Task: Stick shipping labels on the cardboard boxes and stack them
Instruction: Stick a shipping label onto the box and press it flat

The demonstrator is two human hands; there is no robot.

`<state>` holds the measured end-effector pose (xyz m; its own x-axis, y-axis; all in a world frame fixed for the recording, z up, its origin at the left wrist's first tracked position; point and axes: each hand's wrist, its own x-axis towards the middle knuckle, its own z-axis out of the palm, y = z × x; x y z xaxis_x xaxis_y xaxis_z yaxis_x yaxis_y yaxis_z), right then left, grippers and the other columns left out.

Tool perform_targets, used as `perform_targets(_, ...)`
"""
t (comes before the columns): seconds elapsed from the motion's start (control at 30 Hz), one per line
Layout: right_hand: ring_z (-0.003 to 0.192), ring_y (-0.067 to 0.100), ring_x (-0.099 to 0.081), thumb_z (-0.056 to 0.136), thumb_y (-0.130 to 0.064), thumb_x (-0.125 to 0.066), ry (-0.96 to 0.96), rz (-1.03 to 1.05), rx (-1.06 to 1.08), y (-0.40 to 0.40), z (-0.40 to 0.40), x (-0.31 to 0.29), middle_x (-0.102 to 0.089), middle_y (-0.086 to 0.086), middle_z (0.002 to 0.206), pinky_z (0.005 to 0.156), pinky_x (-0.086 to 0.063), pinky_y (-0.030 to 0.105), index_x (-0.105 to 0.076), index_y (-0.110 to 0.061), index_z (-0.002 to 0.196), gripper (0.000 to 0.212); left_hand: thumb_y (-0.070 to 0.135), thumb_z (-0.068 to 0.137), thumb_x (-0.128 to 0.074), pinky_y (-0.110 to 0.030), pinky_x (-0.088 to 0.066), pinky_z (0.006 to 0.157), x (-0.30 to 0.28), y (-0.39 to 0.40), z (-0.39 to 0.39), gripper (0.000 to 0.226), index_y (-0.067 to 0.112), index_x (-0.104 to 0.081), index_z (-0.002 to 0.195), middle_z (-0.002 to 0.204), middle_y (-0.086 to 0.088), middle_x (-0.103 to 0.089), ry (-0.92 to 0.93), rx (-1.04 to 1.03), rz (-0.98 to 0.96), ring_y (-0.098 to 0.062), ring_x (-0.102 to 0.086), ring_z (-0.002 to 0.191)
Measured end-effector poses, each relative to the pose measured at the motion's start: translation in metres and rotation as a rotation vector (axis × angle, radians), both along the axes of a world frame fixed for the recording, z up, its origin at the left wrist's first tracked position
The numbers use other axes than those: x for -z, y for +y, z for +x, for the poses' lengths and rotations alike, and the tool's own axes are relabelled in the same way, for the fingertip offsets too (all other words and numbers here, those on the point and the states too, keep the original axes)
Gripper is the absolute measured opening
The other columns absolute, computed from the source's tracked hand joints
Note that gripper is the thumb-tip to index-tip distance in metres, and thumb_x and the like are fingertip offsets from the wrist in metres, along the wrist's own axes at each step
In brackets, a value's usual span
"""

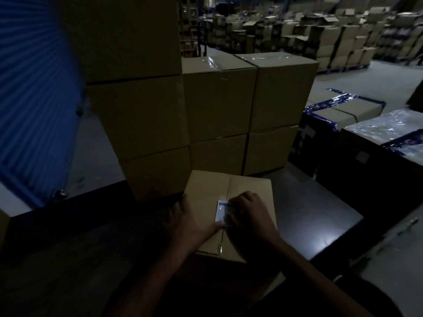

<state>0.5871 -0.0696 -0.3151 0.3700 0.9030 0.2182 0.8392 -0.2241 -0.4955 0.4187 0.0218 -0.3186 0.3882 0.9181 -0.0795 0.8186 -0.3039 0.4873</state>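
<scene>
A closed cardboard box (206, 191) lies on a dark table (320, 220) right in front of me. A white shipping label (220, 210) with a barcode sits on its top, beside the taped centre seam. My right hand (247, 213) covers the label's right part, fingers pressed flat on it. My left hand (190, 218) rests on the box's left part, its thumb touching the label's lower edge. Behind the box stands a stack of sealed cardboard boxes (219, 106), three high on the left and lower on the right.
A blue corrugated shutter (34, 99) curves along the left. Dark boxes with blue tape (343, 108) and a plastic-wrapped one (389, 129) stand at the right. Rows of stacked cartons (332, 35) fill the far warehouse floor. The scene is dim.
</scene>
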Motion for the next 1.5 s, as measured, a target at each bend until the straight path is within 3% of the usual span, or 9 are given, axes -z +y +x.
perform_targets(0.17,0.08,0.006,-0.037,0.078,-0.048,-0.065,-0.084,-0.022,0.031,0.011,0.001,0.009,-0.04,-0.019,0.084,0.07,-0.035,0.024,-0.055,-0.033,0.077,0.018,0.091,0.052,-0.064,-0.045,-0.031,0.111,0.002,0.008,-0.002,0.135,0.026,-0.007,0.156,0.16,-0.006,-0.021,-0.03,0.054,-0.005,-0.028,-0.027,0.144)
perform_targets(0.33,0.092,0.007,-0.037,0.081,-0.042,-0.067,-0.062,-0.024,0.04,0.024,0.011,0.011,-0.044,-0.015,0.097,0.075,-0.029,0.025,-0.062,-0.032,0.101,0.024,0.095,0.047,-0.062,-0.047,-0.032,0.112,0.002,0.024,0.002,0.134,0.028,-0.013,0.153,0.157,-0.006,-0.027,-0.067,0.115,-0.015,-0.027,-0.029,0.143)
perform_targets(0.5,0.089,0.009,-0.044,0.079,-0.053,-0.06,-0.035,-0.088,0.036,0.035,0.026,0.014,-0.049,-0.014,0.088,0.074,-0.032,0.029,-0.064,-0.037,0.087,0.018,0.09,0.053,-0.066,-0.047,-0.028,0.112,-0.001,0.032,0.003,0.134,0.027,-0.005,0.155,0.161,-0.005,-0.021,-0.03,0.192,-0.03,-0.026,-0.026,0.145)
perform_targets(0.63,0.087,0.009,-0.037,0.079,-0.048,-0.064,-0.052,-0.061,0.045,0.036,0.024,0.014,-0.045,-0.013,0.089,0.075,-0.032,0.03,-0.067,-0.04,0.103,0.025,0.089,0.052,-0.066,-0.046,-0.028,0.112,-0.001,0.034,0.006,0.134,0.028,-0.007,0.155,0.16,-0.004,-0.022,-0.041,0.201,-0.043,-0.025,-0.026,0.144)
perform_targets(0.73,0.089,0.016,-0.044,0.081,-0.041,-0.067,-0.04,-0.064,0.034,0.034,0.025,0.012,-0.046,-0.011,0.086,0.072,-0.03,0.03,-0.07,-0.035,0.092,0.013,0.091,0.05,-0.065,-0.046,-0.027,0.112,0.002,0.036,0.007,0.136,0.028,-0.007,0.156,0.161,-0.004,-0.022,-0.037,0.191,-0.028,-0.026,-0.026,0.144)
perform_targets(1.0,0.093,0.014,-0.047,0.078,-0.053,-0.059,-0.035,-0.095,0.012,0.039,0.03,0.015,-0.051,-0.011,0.089,0.071,-0.029,0.029,-0.069,-0.04,0.093,0.022,0.09,0.053,-0.066,-0.045,-0.03,0.112,0.005,0.04,0.006,0.134,0.027,-0.008,0.156,0.16,-0.004,-0.024,-0.028,0.224,-0.014,-0.025,-0.028,0.144)
perform_targets(1.1,0.091,0.01,-0.047,0.08,-0.046,-0.065,0.019,-0.106,0.024,0.039,0.033,0.016,-0.052,-0.013,0.091,0.072,-0.035,0.028,-0.068,-0.04,0.101,0.023,0.09,0.051,-0.068,-0.044,-0.032,0.108,0.003,0.045,0.008,0.131,0.031,-0.011,0.153,0.157,-0.003,-0.029,-0.038,0.26,-0.015,-0.025,-0.033,0.141)
perform_targets(1.27,0.077,-0.005,-0.065,0.082,-0.025,-0.074,0.196,-0.093,-0.053,0.019,0.034,0.001,-0.072,-0.012,0.085,0.067,-0.052,0.015,-0.075,-0.026,0.088,0.007,0.088,0.049,-0.071,-0.045,-0.031,0.113,-0.006,0.066,0.015,0.136,0.038,-0.004,0.156,0.159,-0.002,-0.029,0.039,0.387,-0.064,-0.027,-0.036,0.141)
perform_targets(1.5,0.093,0.006,-0.041,0.082,-0.045,-0.067,-0.006,-0.051,0.157,-0.019,0.022,0.024,-0.048,-0.016,0.098,0.077,-0.042,0.026,-0.064,-0.036,0.103,0.022,0.081,0.046,-0.079,-0.044,-0.032,0.115,-0.017,0.089,0.04,0.139,0.045,-0.003,0.156,0.163,0.003,-0.024,0.064,0.592,-0.131,-0.024,-0.033,0.145)
